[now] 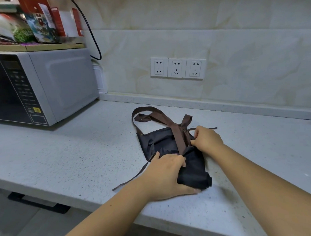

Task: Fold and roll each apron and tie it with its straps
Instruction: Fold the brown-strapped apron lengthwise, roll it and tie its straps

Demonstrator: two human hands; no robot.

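Both hands work a dark apron [159, 142] partly rolled on a speckled white countertop [81, 147].

At the far left a grey microwave [44, 86] stands against the wall with cartons and packets [42, 21] stacked on top, and a black cable [94, 40] hangs just beside it. A thin waist tie [130, 179] trails from the apron toward the counter's near edge. The left hand [165, 177] curls round the rolled near end [195, 173] of the apron and grips it. The unrolled part lies flat beyond, and the brown neck strap [176, 133] loops across it toward the wall. Three white wall sockets [176, 68] sit above. The right hand [207, 140], fingers curled, pinches the fabric at the apron's right edge, beside the brown strap.
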